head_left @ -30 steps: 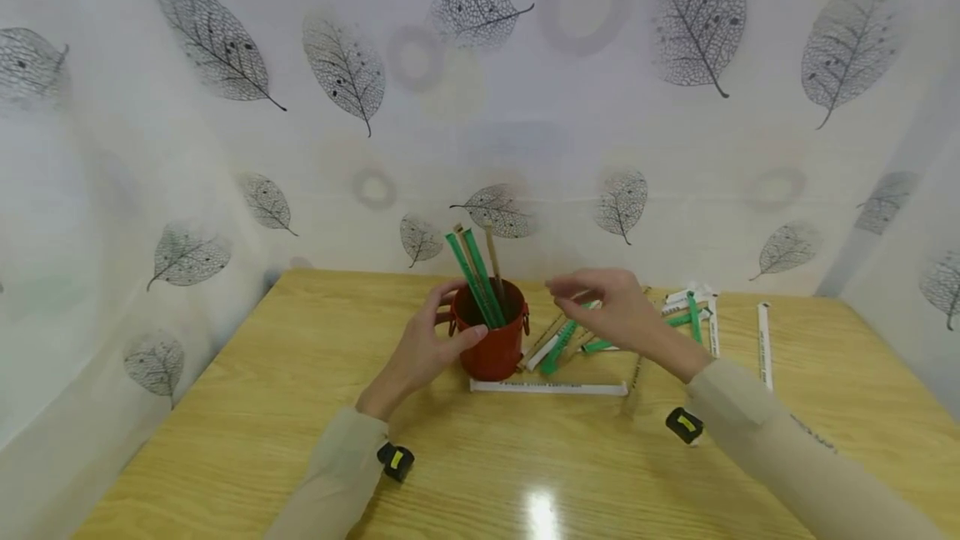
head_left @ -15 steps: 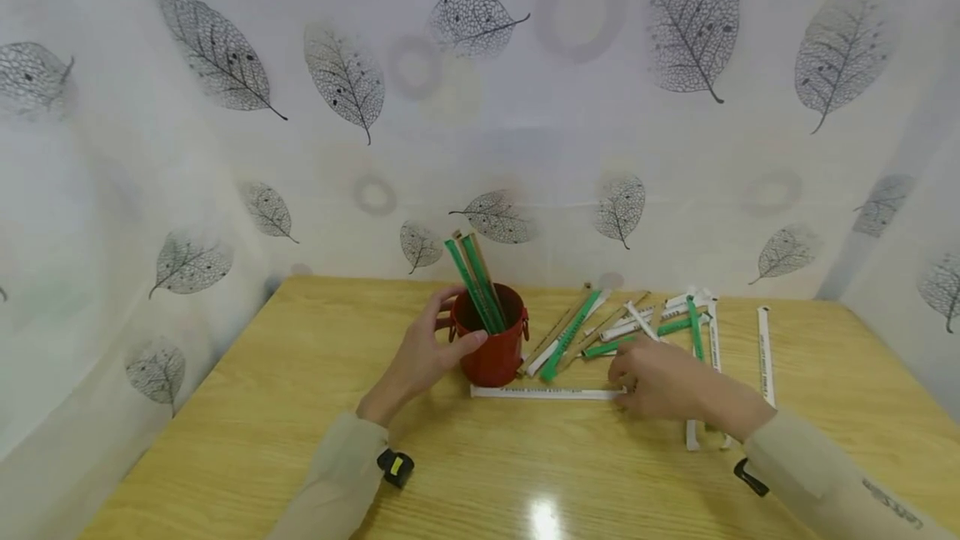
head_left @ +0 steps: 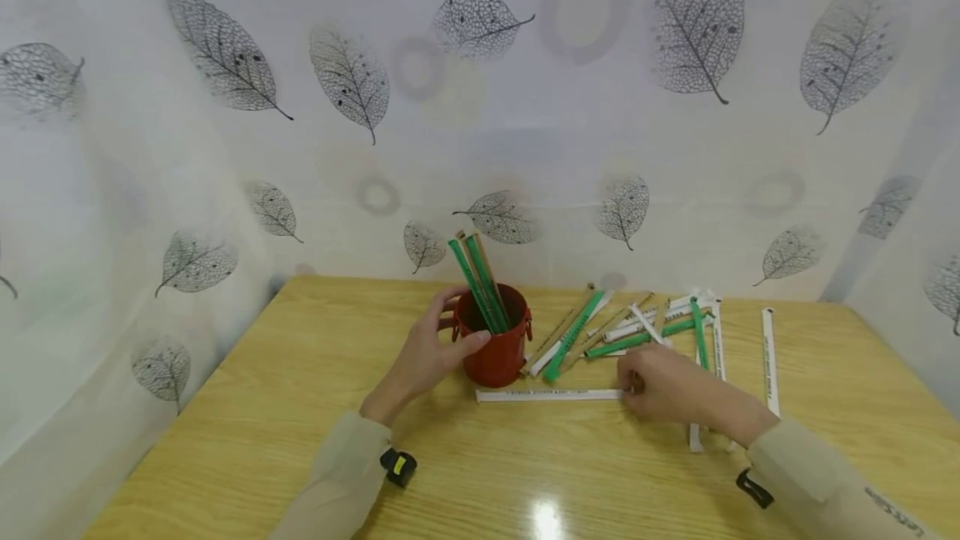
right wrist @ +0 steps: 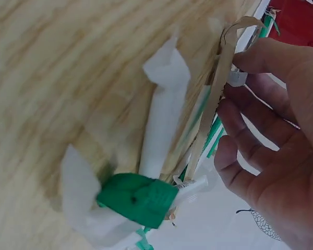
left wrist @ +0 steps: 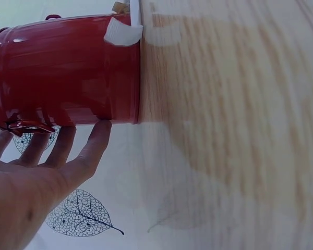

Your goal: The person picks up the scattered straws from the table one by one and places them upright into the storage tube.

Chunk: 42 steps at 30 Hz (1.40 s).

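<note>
A small red bucket point(head_left: 492, 361) with side handles stands on the table, holding several green and brown paper-wrapped straws point(head_left: 480, 286). My left hand point(head_left: 420, 361) grips its left side, thumb at the front rim and fingers around the back; the left wrist view shows fingertips against the bucket wall point(left wrist: 68, 67). Just in front of the bucket lies a white wrapped straw point(head_left: 547, 396). My right hand point(head_left: 671, 386) pinches this straw's right end; its white tip point(right wrist: 237, 78) shows between thumb and fingers. A brown straw point(right wrist: 214, 104) runs close past those fingertips.
Right of the bucket, a loose pile of green, white and brown wrapped straws point(head_left: 573, 336) spreads over the wooden table point(head_left: 300, 440). One white straw point(head_left: 770, 361) lies apart at the far right. A leaf-patterned curtain point(head_left: 570, 148) hangs behind the table.
My right hand has come down from beside the bucket to the white straw's right end. The brown straw raised over the bucket now leans among the others inside. My left hand stays on the bucket.
</note>
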Tool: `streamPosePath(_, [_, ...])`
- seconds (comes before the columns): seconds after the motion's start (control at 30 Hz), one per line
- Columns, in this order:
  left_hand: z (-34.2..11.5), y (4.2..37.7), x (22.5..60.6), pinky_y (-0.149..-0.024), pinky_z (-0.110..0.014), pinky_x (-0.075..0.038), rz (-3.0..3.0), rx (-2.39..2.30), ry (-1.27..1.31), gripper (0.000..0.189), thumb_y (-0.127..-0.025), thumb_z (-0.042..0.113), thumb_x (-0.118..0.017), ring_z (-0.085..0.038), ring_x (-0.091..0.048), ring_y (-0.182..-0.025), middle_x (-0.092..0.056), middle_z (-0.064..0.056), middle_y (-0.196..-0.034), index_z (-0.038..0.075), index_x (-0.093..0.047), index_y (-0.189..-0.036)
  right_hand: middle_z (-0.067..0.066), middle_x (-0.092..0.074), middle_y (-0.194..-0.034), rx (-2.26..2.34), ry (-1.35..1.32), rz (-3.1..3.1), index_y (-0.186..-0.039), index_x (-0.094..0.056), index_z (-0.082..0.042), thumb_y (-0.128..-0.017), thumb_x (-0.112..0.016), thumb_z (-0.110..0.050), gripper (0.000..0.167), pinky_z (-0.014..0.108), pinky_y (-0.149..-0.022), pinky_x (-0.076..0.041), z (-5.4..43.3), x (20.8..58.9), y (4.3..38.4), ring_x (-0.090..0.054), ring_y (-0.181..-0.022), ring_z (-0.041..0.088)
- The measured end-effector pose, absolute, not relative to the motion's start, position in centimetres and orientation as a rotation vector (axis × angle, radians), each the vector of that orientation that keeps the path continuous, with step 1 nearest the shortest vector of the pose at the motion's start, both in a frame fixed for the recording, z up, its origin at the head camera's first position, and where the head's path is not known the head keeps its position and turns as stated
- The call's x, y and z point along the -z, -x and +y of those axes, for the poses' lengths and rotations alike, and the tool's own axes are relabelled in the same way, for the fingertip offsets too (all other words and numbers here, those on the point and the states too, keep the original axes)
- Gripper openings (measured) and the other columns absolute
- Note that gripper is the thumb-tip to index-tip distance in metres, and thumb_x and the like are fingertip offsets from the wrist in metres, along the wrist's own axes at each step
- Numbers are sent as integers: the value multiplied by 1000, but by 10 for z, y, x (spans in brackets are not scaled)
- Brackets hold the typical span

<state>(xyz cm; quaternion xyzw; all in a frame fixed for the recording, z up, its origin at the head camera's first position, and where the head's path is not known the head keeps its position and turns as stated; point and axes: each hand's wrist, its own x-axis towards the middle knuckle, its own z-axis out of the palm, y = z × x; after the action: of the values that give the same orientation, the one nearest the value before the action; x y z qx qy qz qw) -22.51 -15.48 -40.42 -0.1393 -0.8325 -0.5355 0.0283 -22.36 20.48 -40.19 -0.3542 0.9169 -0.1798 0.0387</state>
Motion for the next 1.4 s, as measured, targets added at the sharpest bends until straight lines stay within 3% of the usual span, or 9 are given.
streamPosePath(0.17, [-155, 225, 404, -103, -59, -52, -2570, 1652, 425, 65, -93, 39, -73, -37, -57, -129, -51, -8, -149, 35, -41, -149, -10, -68, -85, 583, 1098, 2818, -100, -74, -12, -88, -78, -17, 14, 20, -62, -50, 206, 405, 225, -55, -72, -3])
streamPosePath(0.27, [-155, 225, 403, -103, -58, -53, -2566, 1651, 422, 66, -93, 38, -73, -38, -58, -129, -51, -9, -150, 34, -41, -150, -10, -65, -87, 583, 1124, 2823, -97, -76, -15, -89, -78, -21, 11, 20, -62, -48, 206, 406, 224, -54, -74, -1])
streamPosePath(0.37, [-155, 225, 404, -103, -58, -53, -2564, 1654, 429, 66, -93, 37, -73, -38, -58, -129, -51, -10, -150, 33, -40, -151, -11, -62, -87, 588, 1126, 2827, -91, -76, -18, -89, -78, -17, 3, 20, -62, -47, 205, 407, 223, -51, -74, -1])
streamPosePath(0.7, [-155, 225, 405, -104, -56, -53, -2565, 1663, 433, 66, -93, 37, -73, -36, -58, -129, -51, -8, -149, 36, -40, -150, -14, -66, -80, 826, 1110, 2859, -86, -63, -22, -90, -76, -10, 17, 20, -57, -49, 210, 402, 223, -57, -71, -5])
streamPosePath(0.87, [-155, 224, 403, -104, -58, -52, -2566, 1661, 430, 66, -93, 37, -72, -37, -57, -130, -50, -9, -150, 35, -40, -151, -14, -69, -83, 1012, 1101, 2948, -90, -69, -24, -88, -79, -10, 17, 20, -55, -47, 217, 393, 221, -57, -71, -4])
streamPosePath(1.0, [-155, 223, 403, -104, -58, -52, -2564, 1661, 428, 67, -93, 38, -72, -37, -57, -131, -50, -10, -151, 33, -39, -152, -11, -72, -90, 1175, 1032, 2963, -94, -72, -24, -89, -78, -9, 17, 22, -62, -54, 221, 383, 218, -63, -78, -2])
streamPosePath(1.23, [-156, 224, 404, -105, -57, -52, -2580, 1659, 412, 65, -93, 40, -72, -36, -57, -131, -51, -8, -149, 36, -40, -150, -15, -70, -104, 1487, 819, 2790, -106, -75, -11, -94, -73, -8, 13, 22, -69, -58, 228, 364, 211, -69, -86, 4])
streamPosePath(1.4, [-156, 225, 404, -104, -57, -52, -2584, 1654, 412, 66, -93, 41, -72, -36, -57, -130, -50, -8, -149, 36, -40, -150, -16, -72, -102, 1670, 799, 2761, -113, -72, -3, -93, -72, 0, 20, 18, -74, -59, 227, 356, 209, -72, -89, 3])
